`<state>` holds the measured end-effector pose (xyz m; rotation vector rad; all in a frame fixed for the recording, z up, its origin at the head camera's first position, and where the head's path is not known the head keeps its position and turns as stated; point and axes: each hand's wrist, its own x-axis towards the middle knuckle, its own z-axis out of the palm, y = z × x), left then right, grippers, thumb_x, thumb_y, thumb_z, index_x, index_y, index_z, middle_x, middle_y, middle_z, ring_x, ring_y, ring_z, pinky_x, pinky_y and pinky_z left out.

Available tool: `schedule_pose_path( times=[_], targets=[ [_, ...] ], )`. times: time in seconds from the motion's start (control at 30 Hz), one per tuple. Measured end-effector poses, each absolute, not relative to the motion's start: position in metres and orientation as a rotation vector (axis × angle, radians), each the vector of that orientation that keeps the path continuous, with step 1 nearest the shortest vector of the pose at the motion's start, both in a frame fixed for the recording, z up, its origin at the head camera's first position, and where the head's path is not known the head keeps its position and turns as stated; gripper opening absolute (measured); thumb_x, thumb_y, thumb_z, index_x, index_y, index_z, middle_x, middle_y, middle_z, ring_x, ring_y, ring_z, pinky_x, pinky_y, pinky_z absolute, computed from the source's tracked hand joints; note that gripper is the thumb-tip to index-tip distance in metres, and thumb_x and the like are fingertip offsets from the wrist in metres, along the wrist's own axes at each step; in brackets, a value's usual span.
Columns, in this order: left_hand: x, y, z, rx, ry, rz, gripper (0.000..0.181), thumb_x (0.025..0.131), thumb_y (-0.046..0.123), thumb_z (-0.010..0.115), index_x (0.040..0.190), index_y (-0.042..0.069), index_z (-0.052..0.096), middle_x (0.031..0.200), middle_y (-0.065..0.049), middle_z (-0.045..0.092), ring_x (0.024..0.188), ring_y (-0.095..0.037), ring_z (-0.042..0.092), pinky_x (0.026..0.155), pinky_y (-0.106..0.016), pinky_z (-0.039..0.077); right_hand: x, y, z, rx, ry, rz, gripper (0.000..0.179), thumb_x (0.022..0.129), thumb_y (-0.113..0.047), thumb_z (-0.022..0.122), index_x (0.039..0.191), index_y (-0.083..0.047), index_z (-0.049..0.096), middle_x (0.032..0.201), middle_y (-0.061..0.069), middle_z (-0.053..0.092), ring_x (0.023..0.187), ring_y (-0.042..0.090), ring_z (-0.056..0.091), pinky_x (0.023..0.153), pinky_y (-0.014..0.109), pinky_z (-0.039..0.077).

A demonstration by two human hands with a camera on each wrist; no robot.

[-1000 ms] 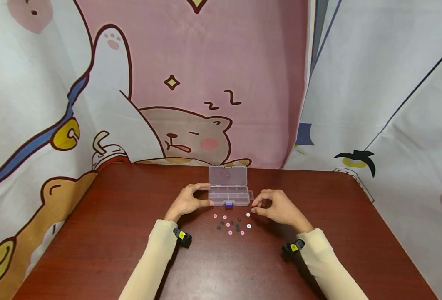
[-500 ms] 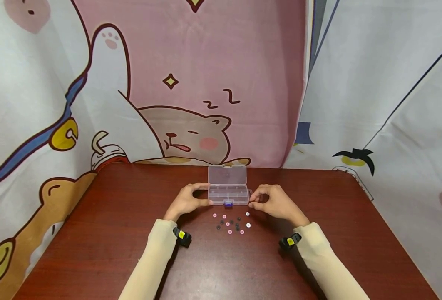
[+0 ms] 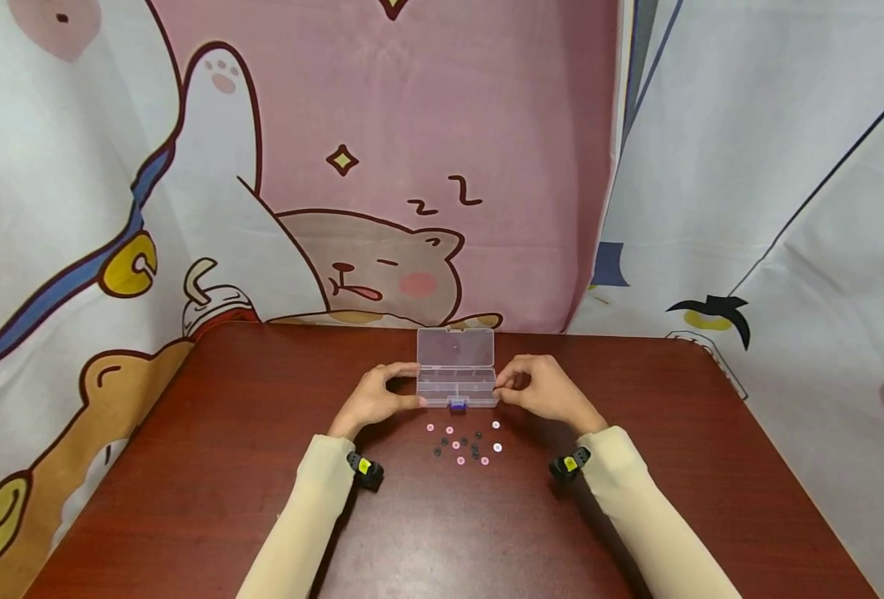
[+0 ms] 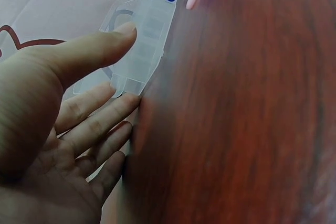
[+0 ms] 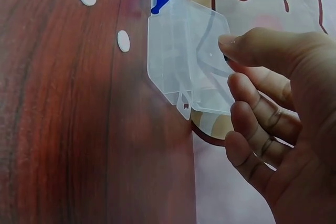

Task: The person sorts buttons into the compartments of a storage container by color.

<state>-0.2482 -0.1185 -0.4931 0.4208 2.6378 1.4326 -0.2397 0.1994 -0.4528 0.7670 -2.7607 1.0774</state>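
Observation:
A clear plastic compartment box (image 3: 457,388) with a blue latch (image 3: 458,406) stands with its lid (image 3: 455,348) raised. At its left end my left hand (image 3: 373,398) holds it, thumb near the front corner and fingers against the end, as the left wrist view also shows. My right hand (image 3: 550,391) is at the box's right end. Between its thumb and index finger it pinches a small black button (image 5: 226,57), mostly hidden by the fingertips. In front of the box lie loose pink buttons (image 3: 455,445), black buttons (image 3: 475,453) and white buttons (image 3: 498,448).
The brown wooden table (image 3: 442,532) carries the box near its far edge. Behind it hangs a printed cloth (image 3: 412,100) with cartoon animals. A hang tab (image 5: 184,105) sticks out from the box's right end.
My right hand has moved left and slightly away from me, from beside the box to its right end, still pinching the button. The left hand and the loose buttons keep their places.

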Motion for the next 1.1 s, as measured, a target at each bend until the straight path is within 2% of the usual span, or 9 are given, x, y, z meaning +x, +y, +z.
schedule_pose_path(
  times=[0.27,1.1],
  targets=[
    [-0.251,-0.119,-0.496,0.405,2.640,1.419,0.062,0.079,0.028,0.090,0.136,0.020,0.067,0.132,0.001,0.071,0.138,-0.029,0.050,0.117,-0.050,0.037,-0.250,0.196,-0.457,0.739,-2.800,1.058,0.011,0.082,-0.010,0.084,0.086,-0.018,0.077,0.079,-0.006,0.070,0.074,0.009,0.061,0.068,0.023,0.050],
    [-0.251,-0.119,-0.496,0.407,2.614,1.456,0.063,0.079,0.027,0.090,0.136,0.017,0.067,0.133,-0.001,0.071,0.136,-0.030,0.051,0.117,-0.051,0.037,-0.254,0.194,-0.458,0.738,-2.831,1.081,0.009,0.084,-0.011,0.084,0.089,-0.015,0.078,0.080,-0.005,0.071,0.073,0.010,0.060,0.063,0.023,0.049]
  ],
)
